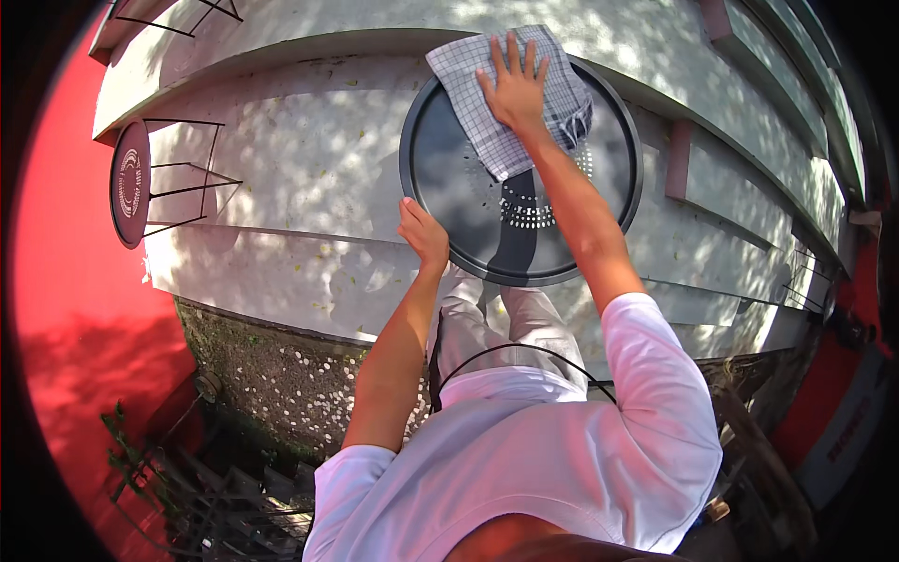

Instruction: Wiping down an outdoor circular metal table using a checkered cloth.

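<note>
A round black metal tabletop [463,218] with a raised rim and a pattern of punched holes is right in front of me. My left hand [423,235] holds the near left part of its rim, the fingers partly hidden. Across the far side of the top lies a checked grey-and-white cloth [467,84], one corner hanging past the far rim. Flat on this cloth rests my right hand [518,91], palm down and fingers spread. The right forearm crosses above the perforated pattern and hides part of it.
Wide pale concrete steps [302,154] surround the table, with raised blocks [730,183] at right. A second round table [130,184] with thin black legs stands at left by a red surface [77,281]. Below left are a pebbled patch [302,379] and a plant [137,449].
</note>
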Demonstrator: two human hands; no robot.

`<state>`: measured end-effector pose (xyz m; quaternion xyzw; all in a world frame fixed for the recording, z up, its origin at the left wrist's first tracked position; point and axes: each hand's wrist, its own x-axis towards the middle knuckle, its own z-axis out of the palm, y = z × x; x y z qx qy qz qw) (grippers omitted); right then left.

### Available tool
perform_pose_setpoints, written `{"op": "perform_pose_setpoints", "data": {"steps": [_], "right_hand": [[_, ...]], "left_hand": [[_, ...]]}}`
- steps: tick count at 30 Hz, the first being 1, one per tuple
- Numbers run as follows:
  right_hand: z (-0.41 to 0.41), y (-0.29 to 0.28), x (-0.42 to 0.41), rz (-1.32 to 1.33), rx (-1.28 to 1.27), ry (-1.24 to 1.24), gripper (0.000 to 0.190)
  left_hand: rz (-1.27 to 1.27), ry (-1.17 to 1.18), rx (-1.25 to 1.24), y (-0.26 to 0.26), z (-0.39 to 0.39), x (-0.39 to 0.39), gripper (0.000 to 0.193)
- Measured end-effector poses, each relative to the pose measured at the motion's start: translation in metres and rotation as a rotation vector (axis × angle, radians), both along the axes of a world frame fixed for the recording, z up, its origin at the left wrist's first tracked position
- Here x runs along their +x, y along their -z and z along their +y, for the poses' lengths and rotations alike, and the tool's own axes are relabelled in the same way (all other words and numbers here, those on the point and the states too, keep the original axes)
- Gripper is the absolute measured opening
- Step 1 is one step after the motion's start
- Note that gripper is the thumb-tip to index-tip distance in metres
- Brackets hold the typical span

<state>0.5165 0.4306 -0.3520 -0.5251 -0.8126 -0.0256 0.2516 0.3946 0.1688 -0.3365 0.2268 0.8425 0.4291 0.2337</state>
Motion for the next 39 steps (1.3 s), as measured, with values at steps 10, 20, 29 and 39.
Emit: {"op": "perform_pose_setpoints", "data": {"steps": [10, 20, 29, 39], "right_hand": [[-0.047, -0.012, -0.033, -0.015, -0.105, -0.336, 0.063], [-0.174, -0.014, 0.192, -0.235, -0.283, 0.285, 0.073], [-0.142, -0.007, 0.182, -0.233, -0.236, 0.370, 0.070], [-0.061, -0.011, -0.044, 0.005, -0.142, -0.275, 0.068]], "left_hand": [[0.140, -0.019, 0.042, 0.004, -0.005, -0.001, 0.047], [0.144, -0.026, 0.069, 0.008, -0.005, -0.005, 0.047], [0.057, -0.020, 0.023, -0.002, -0.001, 0.001, 0.048], [0.072, -0.012, 0.032, -0.001, 0.005, 0.000, 0.045]]}}
